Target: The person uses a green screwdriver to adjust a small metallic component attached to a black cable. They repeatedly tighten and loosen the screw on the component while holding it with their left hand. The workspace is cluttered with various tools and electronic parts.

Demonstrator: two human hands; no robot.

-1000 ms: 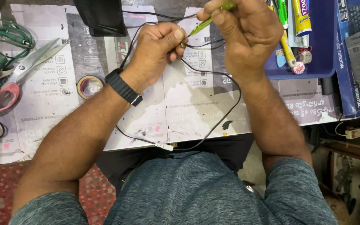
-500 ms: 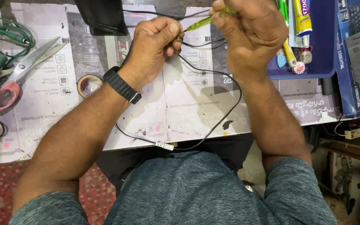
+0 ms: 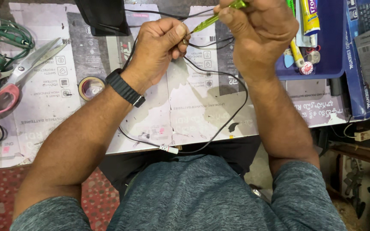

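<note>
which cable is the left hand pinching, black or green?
The black cable: it runs from the left hand in a loop down to the table edge. The green cable lies coiled at far left, untouched.

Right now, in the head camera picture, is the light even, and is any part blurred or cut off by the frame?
Head view: light is soft and even, with no strong glare on the table; the left hand, black wire and scissors look sharp; the right hand and green screwdriver are cut by the top edge; straight edges show little bending.
</note>
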